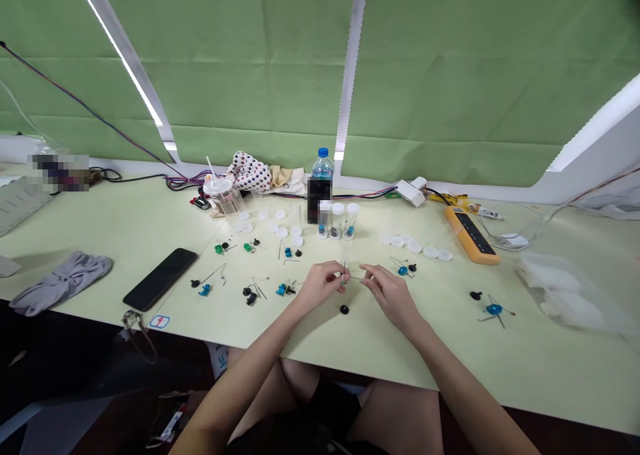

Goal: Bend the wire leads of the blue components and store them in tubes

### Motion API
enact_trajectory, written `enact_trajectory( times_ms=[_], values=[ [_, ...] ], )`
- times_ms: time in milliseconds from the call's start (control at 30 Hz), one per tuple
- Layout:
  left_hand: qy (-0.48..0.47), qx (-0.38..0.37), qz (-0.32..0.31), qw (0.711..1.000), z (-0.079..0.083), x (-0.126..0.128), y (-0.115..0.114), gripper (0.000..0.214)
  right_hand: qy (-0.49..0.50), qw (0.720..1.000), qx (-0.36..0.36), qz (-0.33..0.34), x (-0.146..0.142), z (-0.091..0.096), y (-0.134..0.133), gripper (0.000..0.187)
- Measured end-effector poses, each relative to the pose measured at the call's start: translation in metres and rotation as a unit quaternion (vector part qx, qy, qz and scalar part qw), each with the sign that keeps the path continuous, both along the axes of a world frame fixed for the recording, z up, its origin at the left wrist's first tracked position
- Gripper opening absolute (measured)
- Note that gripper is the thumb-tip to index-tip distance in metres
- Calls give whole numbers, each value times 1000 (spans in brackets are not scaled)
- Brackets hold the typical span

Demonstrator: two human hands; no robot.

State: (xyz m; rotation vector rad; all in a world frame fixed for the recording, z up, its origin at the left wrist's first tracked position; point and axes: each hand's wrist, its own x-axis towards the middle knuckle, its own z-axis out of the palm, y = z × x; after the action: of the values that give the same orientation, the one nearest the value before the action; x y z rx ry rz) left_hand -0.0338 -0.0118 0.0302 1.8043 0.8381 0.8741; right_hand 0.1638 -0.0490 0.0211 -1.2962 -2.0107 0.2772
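Observation:
My left hand (323, 283) and my right hand (389, 289) meet over the middle of the pale table (130, 228). Each pinches an end of a thin bent metal wire (353, 276) held between them. A small black cap (344, 309) lies on the table just below the hands. Small blue, green and black parts with wire legs lie scattered around, such as a blue one (281, 289) left of my left hand and another blue one (403, 269) beside my right hand.
A black phone (161, 279) and grey cloth (63, 281) lie at the left. Clear vials (337, 220), a water bottle (321, 185), white caps (415, 247), an orange power strip (472, 235) and a plastic bag (565, 295) sit farther back and right.

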Motion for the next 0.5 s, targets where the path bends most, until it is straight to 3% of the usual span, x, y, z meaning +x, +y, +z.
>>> enact_trajectory(
  times_ms=[100, 200, 500],
  values=[
    [-31, -50, 7, 998, 1, -2, 1, 34, -38, 995, 84, 37, 1, -3, 1, 36],
    [-38, -64, 5, 997, 1, -3, 2, 36, -58, 987, 140, 47, 6, -9, 1, 31],
    [-41, -28, 3, 999, -5, 1, -1, 32, -66, 990, 112, 49, 12, -16, 2, 23]
  ],
)
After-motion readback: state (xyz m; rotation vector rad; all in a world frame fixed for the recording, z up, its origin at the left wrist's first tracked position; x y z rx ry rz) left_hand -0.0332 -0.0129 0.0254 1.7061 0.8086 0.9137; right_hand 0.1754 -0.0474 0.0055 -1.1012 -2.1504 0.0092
